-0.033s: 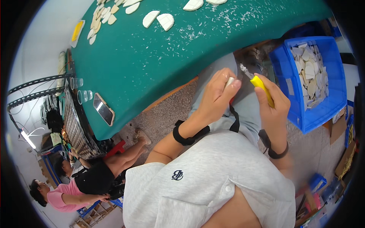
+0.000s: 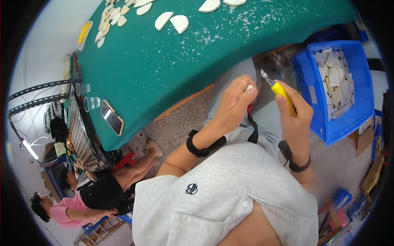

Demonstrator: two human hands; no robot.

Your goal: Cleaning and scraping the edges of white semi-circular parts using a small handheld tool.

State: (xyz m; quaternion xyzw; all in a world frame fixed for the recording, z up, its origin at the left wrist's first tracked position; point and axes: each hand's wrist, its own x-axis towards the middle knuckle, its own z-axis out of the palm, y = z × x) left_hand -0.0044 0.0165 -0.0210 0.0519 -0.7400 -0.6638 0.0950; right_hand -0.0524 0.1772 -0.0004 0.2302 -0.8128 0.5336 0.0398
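Observation:
My left hand (image 2: 237, 98) is closed around a small white piece (image 2: 249, 87), and only its end shows between thumb and fingers. In my right hand (image 2: 297, 104) is a hand tool with a yellow handle (image 2: 285, 97) and a thin metal shank, white shavings clinging to its tip. The tip is apart from the white piece, and I cannot make out its exact shape. Both hands are over my lap, in front of the green-covered table (image 2: 139, 82). White half-round pieces (image 2: 179, 24) and scattered white shavings (image 2: 205, 37) lie on the cloth.
To the right stands a blue bin (image 2: 357, 100) holding many white pieces (image 2: 335, 80). A phone (image 2: 112, 117) and clear plastic cups (image 2: 91, 103) are on the table's left end. Further left, a person in pink (image 2: 67, 211) and another person are near a black metal rack (image 2: 41, 96).
My left fingers have shifted slightly, and less of the white piece shows between them. The yellow-handled tool has barely moved.

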